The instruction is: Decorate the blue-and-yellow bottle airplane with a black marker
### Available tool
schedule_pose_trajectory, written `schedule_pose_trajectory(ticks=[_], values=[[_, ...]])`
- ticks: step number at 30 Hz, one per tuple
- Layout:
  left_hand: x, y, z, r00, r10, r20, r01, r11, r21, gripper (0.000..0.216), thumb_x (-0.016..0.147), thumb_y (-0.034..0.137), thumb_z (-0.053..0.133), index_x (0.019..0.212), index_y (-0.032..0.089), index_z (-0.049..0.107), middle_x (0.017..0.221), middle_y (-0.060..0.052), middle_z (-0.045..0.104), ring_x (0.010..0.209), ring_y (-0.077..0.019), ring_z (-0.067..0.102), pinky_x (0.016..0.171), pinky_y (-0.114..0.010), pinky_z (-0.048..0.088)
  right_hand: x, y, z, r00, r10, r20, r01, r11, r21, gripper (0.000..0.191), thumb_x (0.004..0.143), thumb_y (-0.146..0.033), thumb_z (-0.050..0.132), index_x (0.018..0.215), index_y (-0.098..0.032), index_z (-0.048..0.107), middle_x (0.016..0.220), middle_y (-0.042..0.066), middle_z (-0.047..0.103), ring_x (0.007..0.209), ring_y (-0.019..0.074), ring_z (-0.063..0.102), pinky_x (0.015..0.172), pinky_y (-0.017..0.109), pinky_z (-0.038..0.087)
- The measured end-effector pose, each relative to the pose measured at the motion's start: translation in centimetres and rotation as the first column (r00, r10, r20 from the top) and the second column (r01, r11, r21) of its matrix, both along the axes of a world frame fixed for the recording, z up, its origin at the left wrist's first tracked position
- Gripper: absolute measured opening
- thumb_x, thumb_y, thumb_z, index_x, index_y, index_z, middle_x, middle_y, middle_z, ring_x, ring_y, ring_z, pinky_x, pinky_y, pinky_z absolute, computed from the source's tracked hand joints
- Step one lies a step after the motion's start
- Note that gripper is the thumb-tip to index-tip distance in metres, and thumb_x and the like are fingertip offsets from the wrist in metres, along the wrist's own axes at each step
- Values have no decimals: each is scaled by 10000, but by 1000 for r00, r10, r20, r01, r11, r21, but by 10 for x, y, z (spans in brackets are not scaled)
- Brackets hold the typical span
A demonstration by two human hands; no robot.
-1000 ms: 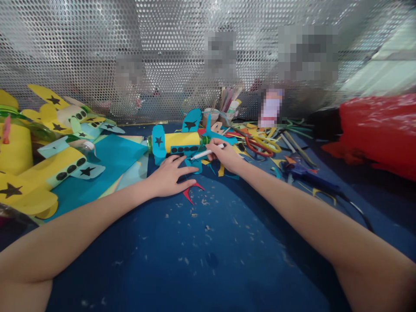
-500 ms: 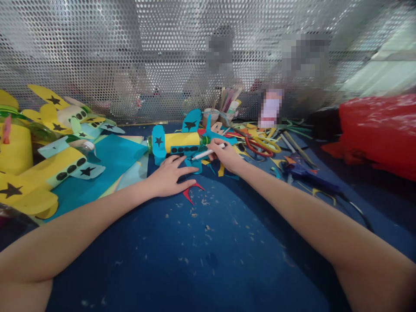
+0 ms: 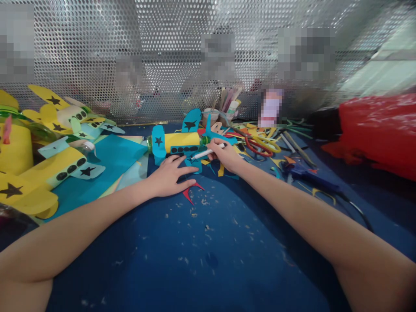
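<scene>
A toy plane point(image 3: 182, 140), made from a green bottle wrapped in yellow paper with blue wings, lies in front of me. Black stars mark its blue parts and black ovals run along its side. My right hand point(image 3: 224, 154) is closed around a white marker point(image 3: 204, 153), whose tip meets the near blue wing point(image 3: 194, 164) at a dark star mark. With fingers spread, my left hand point(image 3: 172, 175) rests flat at that wing's left edge. A red paper scrap point(image 3: 187, 196) lies by its thumb.
Several yellow paper planes point(image 3: 24, 186) and blue paper sheets point(image 3: 107, 160) lie at left. Scissors point(image 3: 258, 147), paper scraps and a blue glue gun point(image 3: 312, 178) are at right. Behind stand cups of sticks point(image 3: 227, 113) before a perforated metal screen point(image 3: 175, 56). A red plastic bag point(image 3: 380, 134) sits far right.
Both hands and the plane have stayed almost in place. The marker tip has shifted very slightly on the near wing.
</scene>
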State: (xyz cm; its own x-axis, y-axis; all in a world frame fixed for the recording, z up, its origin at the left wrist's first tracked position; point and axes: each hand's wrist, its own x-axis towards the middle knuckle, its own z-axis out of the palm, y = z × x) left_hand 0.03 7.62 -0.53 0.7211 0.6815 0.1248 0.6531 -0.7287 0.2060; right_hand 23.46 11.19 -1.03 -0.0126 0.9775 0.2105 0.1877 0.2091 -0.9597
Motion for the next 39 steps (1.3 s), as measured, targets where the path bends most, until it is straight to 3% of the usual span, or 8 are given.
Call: schedule_pose_trajectory(ticks=[5, 12, 17, 25, 39], values=[[-1, 1, -1, 1000, -4, 14, 3, 1000, 11, 489, 970, 616, 437, 1366, 378, 598, 1565, -57, 420, 1457, -380, 301, 1169, -582, 296, 0, 0, 1, 1000, -11, 1, 11, 1000, 7, 336, 804, -338, 649, 567, -228, 437, 416, -45, 485, 436, 95, 384, 476, 242, 337], [0, 0, 0, 1000, 8, 11, -8, 1000, 5, 483, 966, 612, 456, 1362, 377, 603, 1565, -60, 423, 1453, -381, 309, 1170, -580, 296, -1, 5, 2, 985, -49, -165, 34, 996, -87, 360, 804, -520, 628, 623, -226, 525, 419, -23, 501, 426, 106, 413, 439, 247, 316], [0, 0, -1, 1000, 0, 16, 0, 1000, 13, 479, 969, 605, 454, 1358, 369, 606, 1562, -63, 428, 1456, -378, 306, 1167, -582, 297, -2, 1, 2, 993, 5, -116, -4, 1000, 5, 378, 750, -439, 721, 604, -223, 448, 403, -58, 464, 400, 74, 369, 434, 235, 261], [0, 2, -4, 1000, -13, 9, 12, 999, 37, 472, 972, 588, 460, 1367, 370, 600, 1551, -60, 440, 1451, -367, 318, 1173, -569, 288, -1, 1, 1, 999, -11, -45, 13, 999, 32, 278, 830, -236, 583, 598, -227, 429, 372, -63, 462, 387, 74, 343, 449, 237, 259], [0, 3, -3, 1000, -17, 15, 17, 999, 29, 505, 965, 625, 432, 1373, 373, 593, 1543, -60, 449, 1435, -375, 334, 1159, -585, 304, -4, -4, 5, 1000, -10, -20, 11, 1000, 22, 288, 848, -213, 571, 600, -229, 426, 373, -58, 474, 392, 85, 358, 457, 226, 284]])
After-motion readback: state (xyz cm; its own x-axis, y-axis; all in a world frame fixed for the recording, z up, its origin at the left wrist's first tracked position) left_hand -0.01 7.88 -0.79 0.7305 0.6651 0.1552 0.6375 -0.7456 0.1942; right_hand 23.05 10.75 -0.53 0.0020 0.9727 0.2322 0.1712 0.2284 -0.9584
